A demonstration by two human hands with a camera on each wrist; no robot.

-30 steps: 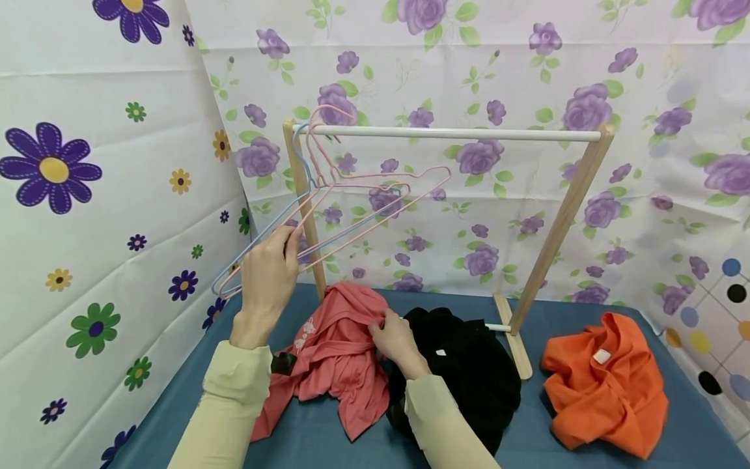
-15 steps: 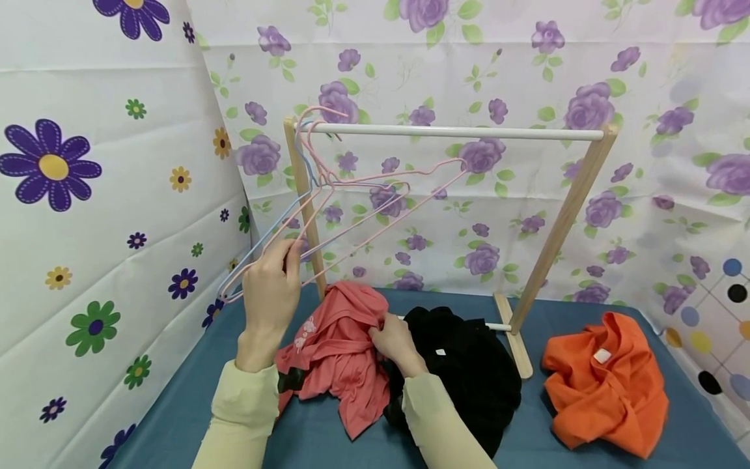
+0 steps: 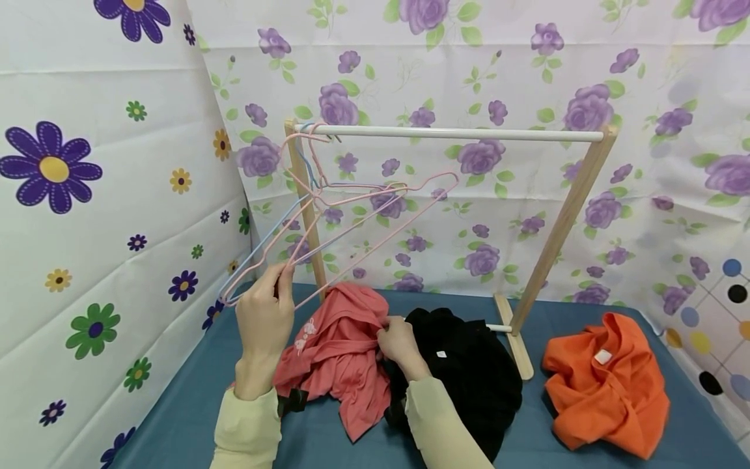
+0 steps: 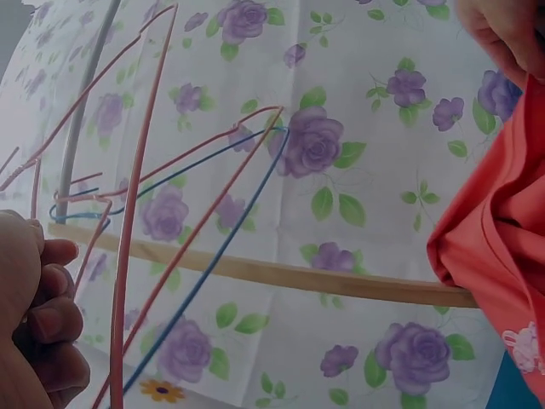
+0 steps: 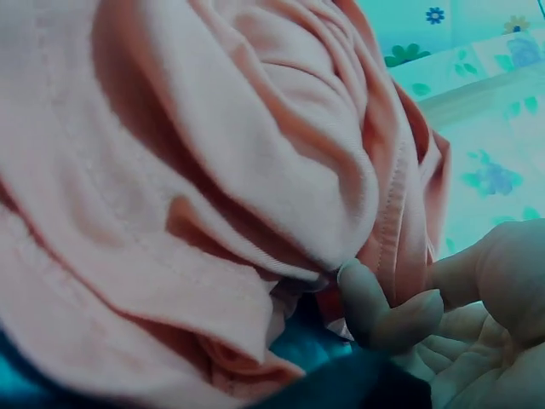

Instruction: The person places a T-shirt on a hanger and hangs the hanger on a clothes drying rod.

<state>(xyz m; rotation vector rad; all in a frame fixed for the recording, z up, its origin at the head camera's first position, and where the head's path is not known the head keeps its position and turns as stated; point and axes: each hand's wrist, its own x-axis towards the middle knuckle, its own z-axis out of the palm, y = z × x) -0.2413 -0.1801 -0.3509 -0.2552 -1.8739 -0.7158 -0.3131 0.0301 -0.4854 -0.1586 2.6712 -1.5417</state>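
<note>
My left hand (image 3: 265,329) grips a pink wire hanger (image 3: 456,178) by its left side, in front of the rack's left post. That hanger's hook stands clear of the rod, below and left of it. Behind it, a blue hanger (image 3: 275,225) and another pink hanger (image 3: 314,159) hang at the rod's left end. In the left wrist view, my left hand's curled fingers (image 4: 58,319) show beside the hanger wires. My right hand (image 3: 401,342) pinches the right edge of a crumpled coral shirt (image 3: 346,355); in the right wrist view, thumb and fingers (image 5: 392,324) meet at a fold.
The wooden rack's white rod (image 3: 457,134) runs across, with its right post (image 3: 559,241) standing on a foot. A black garment (image 3: 469,384) lies right of the coral shirt. An orange garment (image 3: 609,391) sits farther right on the blue cloth (image 3: 328,443). Flowered sheets surround everything.
My left hand has moved down with the pink hanger, whose hook has come down from above the rod and shifted left. My right hand stays almost still at the coral shirt.
</note>
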